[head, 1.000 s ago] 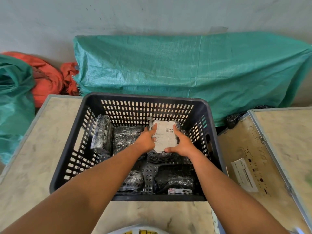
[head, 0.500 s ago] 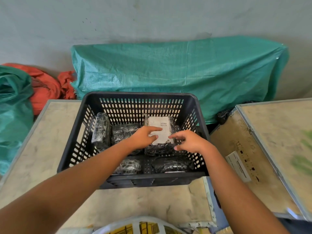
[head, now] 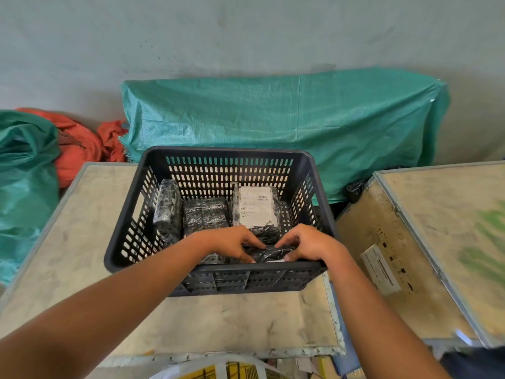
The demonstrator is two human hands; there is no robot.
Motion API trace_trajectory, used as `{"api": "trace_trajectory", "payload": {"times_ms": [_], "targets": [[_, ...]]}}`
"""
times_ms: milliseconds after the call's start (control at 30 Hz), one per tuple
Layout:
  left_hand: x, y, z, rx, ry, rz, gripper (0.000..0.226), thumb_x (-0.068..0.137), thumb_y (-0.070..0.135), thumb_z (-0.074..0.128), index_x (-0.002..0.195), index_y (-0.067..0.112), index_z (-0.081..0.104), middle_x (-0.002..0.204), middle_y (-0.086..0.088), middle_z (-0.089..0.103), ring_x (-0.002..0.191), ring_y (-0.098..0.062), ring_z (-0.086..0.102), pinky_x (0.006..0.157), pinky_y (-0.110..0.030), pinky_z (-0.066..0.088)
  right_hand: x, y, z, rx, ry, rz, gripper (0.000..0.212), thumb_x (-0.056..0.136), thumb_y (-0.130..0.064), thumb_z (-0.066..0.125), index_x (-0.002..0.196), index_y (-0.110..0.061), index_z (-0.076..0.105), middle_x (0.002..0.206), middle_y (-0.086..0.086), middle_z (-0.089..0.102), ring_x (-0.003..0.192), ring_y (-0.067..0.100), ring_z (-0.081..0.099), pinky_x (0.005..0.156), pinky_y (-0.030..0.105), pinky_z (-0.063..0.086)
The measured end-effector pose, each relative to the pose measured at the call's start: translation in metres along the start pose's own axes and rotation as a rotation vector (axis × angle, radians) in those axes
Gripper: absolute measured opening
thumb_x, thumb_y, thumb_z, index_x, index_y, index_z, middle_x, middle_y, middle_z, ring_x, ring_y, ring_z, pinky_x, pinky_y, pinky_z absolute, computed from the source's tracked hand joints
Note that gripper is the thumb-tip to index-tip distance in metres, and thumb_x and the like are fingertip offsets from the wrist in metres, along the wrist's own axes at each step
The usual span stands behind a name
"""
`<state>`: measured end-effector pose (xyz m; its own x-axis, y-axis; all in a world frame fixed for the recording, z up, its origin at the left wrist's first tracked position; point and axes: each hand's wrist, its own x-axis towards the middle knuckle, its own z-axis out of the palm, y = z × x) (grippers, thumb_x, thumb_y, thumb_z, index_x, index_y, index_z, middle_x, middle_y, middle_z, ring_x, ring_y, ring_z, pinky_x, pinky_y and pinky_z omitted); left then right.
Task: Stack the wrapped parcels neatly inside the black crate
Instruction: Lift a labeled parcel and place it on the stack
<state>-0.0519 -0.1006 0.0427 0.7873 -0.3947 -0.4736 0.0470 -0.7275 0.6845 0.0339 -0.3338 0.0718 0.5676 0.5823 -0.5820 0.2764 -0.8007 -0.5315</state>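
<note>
Where fingers (head: 252,243) meet, parcel (head: 269,253) lies.

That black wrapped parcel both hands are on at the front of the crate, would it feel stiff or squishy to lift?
The parcel probably gives a little: its glossy wrap is crinkled under both hands. The shiny film may be somewhat slippery. It looks small beside the crate, so likely light, though its contents are hidden.

Grey wall (head: 246,36), teal tarp (head: 287,127) (orange cloth (head: 79,149) left).

One black crate (head: 218,157), perhaps five wrapped parcels (head: 205,214), two hands (head: 232,243).
</note>
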Motion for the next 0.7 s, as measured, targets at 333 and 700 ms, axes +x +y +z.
{"api": "trace_trajectory", "payload": {"times_ms": [333,700], "targets": [[-0.002,0.000,0.013,0.015,0.278,0.016,0.075,0.064,0.018,0.090,0.132,0.031,0.062,0.119,0.013,0.066,0.103,-0.006,0.059,0.091,-0.024,0.046,-0.005,-0.007,-0.001,0.039,0.135,-0.033,0.027,0.088,-0.018,0.080,0.110,-0.033,0.077,0.116,0.004,0.073,0.109,0.021,0.069,0.095,0.042,0.057],[-0.029,0.037,-0.031,-0.220,0.628,0.289,0.063,0.077,0.026,0.087,0.130,0.047,0.060,0.129,0.022,0.060,0.121,0.002,0.057,0.105,-0.027,0.049,-0.041,-0.018,-0.056,0.343,0.314,-0.234,0.032,0.095,-0.019,0.074,0.119,-0.040,0.071,0.114,-0.004,0.075,0.099,0.003,0.072,0.081,0.029,0.061]]}}
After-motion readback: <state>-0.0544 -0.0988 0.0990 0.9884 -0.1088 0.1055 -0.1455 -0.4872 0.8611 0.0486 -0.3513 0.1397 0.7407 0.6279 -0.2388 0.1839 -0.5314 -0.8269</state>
